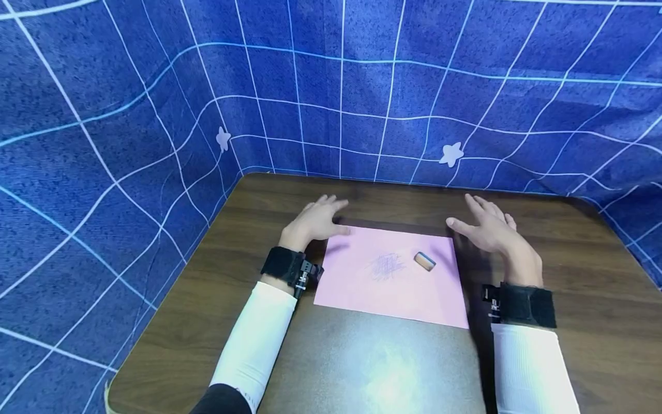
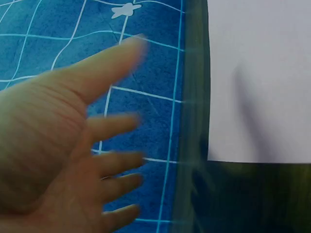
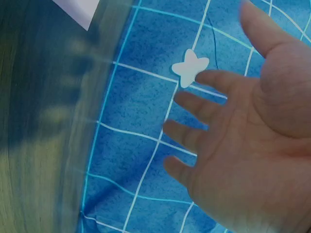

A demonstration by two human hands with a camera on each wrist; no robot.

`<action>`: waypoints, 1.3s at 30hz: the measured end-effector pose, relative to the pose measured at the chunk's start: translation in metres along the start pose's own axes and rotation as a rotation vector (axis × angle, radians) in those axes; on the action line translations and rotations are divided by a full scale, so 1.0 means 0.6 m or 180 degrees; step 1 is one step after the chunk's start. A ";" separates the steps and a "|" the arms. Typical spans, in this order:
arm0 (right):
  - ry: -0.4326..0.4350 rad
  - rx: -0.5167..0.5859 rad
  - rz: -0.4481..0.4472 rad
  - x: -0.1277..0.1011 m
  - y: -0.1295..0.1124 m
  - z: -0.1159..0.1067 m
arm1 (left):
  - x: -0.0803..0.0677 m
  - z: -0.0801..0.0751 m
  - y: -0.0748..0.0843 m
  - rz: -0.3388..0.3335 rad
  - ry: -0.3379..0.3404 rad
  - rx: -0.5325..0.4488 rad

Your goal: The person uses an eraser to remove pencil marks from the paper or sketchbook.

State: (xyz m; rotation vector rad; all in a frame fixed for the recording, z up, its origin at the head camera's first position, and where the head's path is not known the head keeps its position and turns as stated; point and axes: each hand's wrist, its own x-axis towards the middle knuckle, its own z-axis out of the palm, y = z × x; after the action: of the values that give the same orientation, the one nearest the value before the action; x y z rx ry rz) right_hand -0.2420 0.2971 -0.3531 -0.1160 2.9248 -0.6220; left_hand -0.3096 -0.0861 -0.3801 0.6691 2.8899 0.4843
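Note:
A pink sheet of paper (image 1: pixel 393 276) lies on the dark wooden table (image 1: pixel 362 356), with a faint pencil scribble (image 1: pixel 387 265) near its middle. A small eraser (image 1: pixel 424 260) lies on the sheet to the right of the scribble. My left hand (image 1: pixel 315 221) hovers by the sheet's far left corner, fingers spread and holding nothing. My right hand (image 1: pixel 488 227) hovers just off the sheet's far right corner, also spread and empty. The left wrist view shows the left hand (image 2: pixel 73 145) open beside the paper (image 2: pixel 257 77). The right hand (image 3: pixel 243 141) is open in its wrist view.
A blue cloth with a white grid and star shapes (image 1: pixel 451 154) hangs round the back and sides of the table. Black wrist straps (image 1: pixel 281 265) sit over white sleeves (image 1: pixel 256 339). Bare tabletop shows in front of the sheet.

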 end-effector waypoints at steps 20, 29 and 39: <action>-0.1069 0.0100 -0.0523 0.028 -0.076 0.071 | -0.001 0.038 0.048 0.0136 -0.0931 -0.0073; -0.1104 0.0070 -0.0391 0.031 -0.084 0.083 | -0.002 0.047 0.045 -0.0022 -0.1255 -0.0374; -0.1089 -0.0205 -0.0655 0.033 -0.131 0.107 | -0.004 0.061 0.049 0.0005 -0.1262 -0.0169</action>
State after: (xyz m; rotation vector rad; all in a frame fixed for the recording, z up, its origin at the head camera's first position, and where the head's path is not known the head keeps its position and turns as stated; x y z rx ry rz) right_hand -0.2475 0.1978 -0.3813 -0.4853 2.6186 -0.4793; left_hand -0.2886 -0.0521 -0.4044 0.6722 2.4969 0.3770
